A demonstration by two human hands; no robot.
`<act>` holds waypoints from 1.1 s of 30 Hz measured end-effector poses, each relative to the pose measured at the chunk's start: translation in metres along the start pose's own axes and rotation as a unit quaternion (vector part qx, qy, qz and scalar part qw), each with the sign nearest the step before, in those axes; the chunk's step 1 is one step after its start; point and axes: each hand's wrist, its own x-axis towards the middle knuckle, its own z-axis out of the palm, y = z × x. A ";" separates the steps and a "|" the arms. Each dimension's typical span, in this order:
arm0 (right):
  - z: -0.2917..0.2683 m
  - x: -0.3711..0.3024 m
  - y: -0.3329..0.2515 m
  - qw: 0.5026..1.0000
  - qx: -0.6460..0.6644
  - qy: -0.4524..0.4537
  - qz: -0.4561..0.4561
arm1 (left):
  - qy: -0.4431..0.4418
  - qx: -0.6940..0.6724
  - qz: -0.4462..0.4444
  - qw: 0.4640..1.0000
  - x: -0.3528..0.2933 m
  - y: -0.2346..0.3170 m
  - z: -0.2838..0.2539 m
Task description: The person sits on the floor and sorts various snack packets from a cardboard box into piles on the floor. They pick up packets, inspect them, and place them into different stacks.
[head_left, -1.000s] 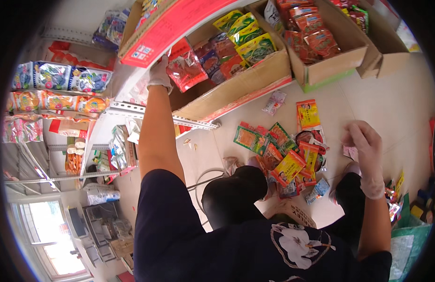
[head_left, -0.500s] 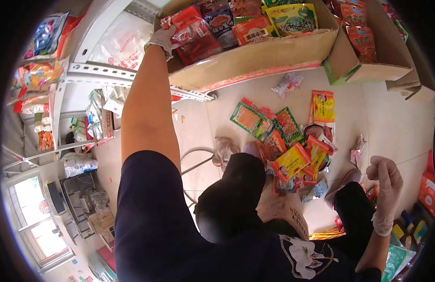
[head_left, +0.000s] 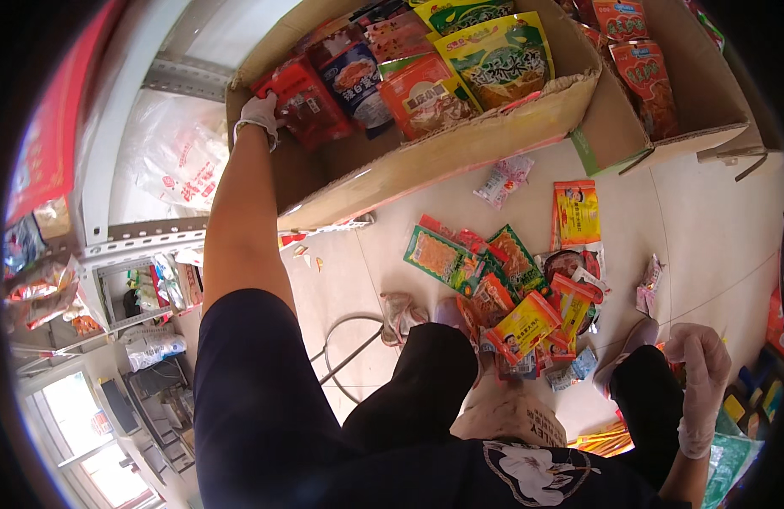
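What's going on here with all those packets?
A person's gloved left hand touches the edge of a red packet inside a cardboard box. The gloved right hand is out to the side, with nothing clearly visible in it. More packets lie in a messy heap on the floor.

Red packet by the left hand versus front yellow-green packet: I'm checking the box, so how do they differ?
The red packet is at the cardboard box's left end, the front yellow-green packet further right. The left hand touches the red packet; neither hand touches the yellow-green one. Both are in the same box.
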 end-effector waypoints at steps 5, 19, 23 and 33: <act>0.005 0.011 -0.004 1.000 0.002 -0.022 0.007 | 0.111 -0.013 -0.180 0.977 -0.050 0.081 -0.013; 0.009 0.016 -0.004 0.998 0.022 -0.055 0.011 | 0.078 -0.501 -0.379 0.774 -0.052 0.113 -0.002; 0.007 0.017 -0.003 0.998 0.016 -0.062 0.017 | 0.109 -0.470 -0.375 0.792 -0.071 0.134 -0.008; 0.006 0.013 -0.005 0.996 -0.004 -0.087 0.013 | 0.090 -0.296 -0.249 0.918 -0.106 0.145 -0.010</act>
